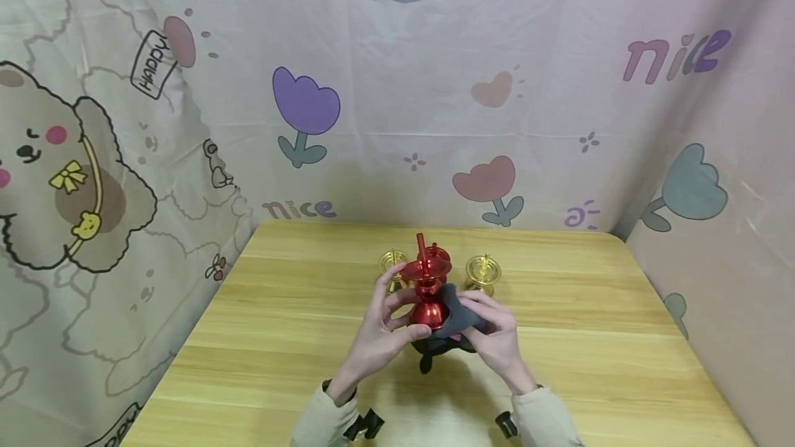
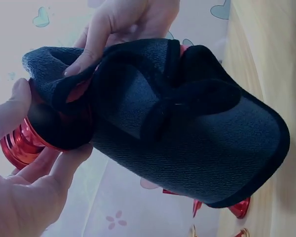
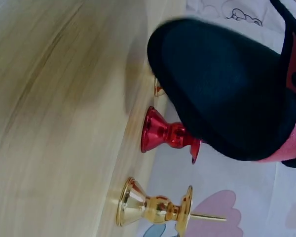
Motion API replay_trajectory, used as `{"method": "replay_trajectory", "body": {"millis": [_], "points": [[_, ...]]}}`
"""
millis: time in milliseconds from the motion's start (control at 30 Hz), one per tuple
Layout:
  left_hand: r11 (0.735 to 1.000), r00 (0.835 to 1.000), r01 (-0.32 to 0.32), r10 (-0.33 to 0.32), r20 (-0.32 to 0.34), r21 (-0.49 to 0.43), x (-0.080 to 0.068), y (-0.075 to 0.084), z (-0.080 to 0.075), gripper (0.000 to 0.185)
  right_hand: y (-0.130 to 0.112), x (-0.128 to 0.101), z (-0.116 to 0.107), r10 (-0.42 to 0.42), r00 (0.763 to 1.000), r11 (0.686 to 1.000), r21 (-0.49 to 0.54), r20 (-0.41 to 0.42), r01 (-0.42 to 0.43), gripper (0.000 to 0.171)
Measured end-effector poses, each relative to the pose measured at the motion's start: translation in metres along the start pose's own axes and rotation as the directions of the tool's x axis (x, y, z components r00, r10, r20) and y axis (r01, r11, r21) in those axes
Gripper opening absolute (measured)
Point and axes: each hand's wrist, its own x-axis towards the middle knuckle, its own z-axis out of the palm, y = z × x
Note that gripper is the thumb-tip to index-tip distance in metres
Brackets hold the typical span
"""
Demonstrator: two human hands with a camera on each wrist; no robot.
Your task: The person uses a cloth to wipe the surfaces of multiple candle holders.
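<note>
A shiny red candle holder (image 1: 428,312) with a spike on its dish stands out upright above the table in the head view. My left hand (image 1: 375,340) grips it around its base and body, the thumb low on the near side. A dark grey cloth (image 1: 458,316) with black edging lies against the holder's right side, pinched in my right hand (image 1: 499,336). The left wrist view shows the cloth (image 2: 202,153) bunched at the holder's base (image 2: 64,123), its loose part hanging away. Pink shows on part of the cloth (image 3: 222,89) in the right wrist view.
Behind the hands on the wooden table (image 1: 279,336) stand a second red candle holder (image 3: 163,131), a gold candle holder (image 1: 483,271) at right and another gold one (image 1: 393,261) at left, partly hidden. A printed curtain (image 1: 385,88) hangs along the table's back.
</note>
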Motion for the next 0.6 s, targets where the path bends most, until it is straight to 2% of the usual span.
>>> {"method": "replay_trajectory", "body": {"millis": [133, 333, 433, 600], "points": [[0.999, 0.999, 0.042, -0.042, 0.012, 0.005, 0.0012, 0.0009, 0.0005, 0.096, 0.0002, 0.0003, 0.0029, -0.043, 0.998, 0.996, -0.076, -0.035, 0.04, 0.032], [0.996, 0.998, 0.053, -0.051, -0.034, 0.065, 0.0022, 0.0007, 0.0017, 0.102, 0.0024, 0.0022, 0.0064, -0.161, 0.987, 0.97, -0.191, -0.024, 0.154, 0.017], [0.997, 0.998, 0.037, -0.034, -0.044, 0.061, 0.0018, -0.0001, 0.0008, 0.1, 0.0029, 0.004, 0.0075, -0.238, 0.971, 0.936, -0.26, 0.028, 0.237, 0.018], [0.996, 0.999, -0.001, 0.005, -0.044, 0.09, 0.0013, -0.0006, -0.0009, 0.096, 0.0003, 0.0085, 0.0082, -0.335, 0.935, 0.859, -0.369, 0.119, 0.355, 0.018]]}}
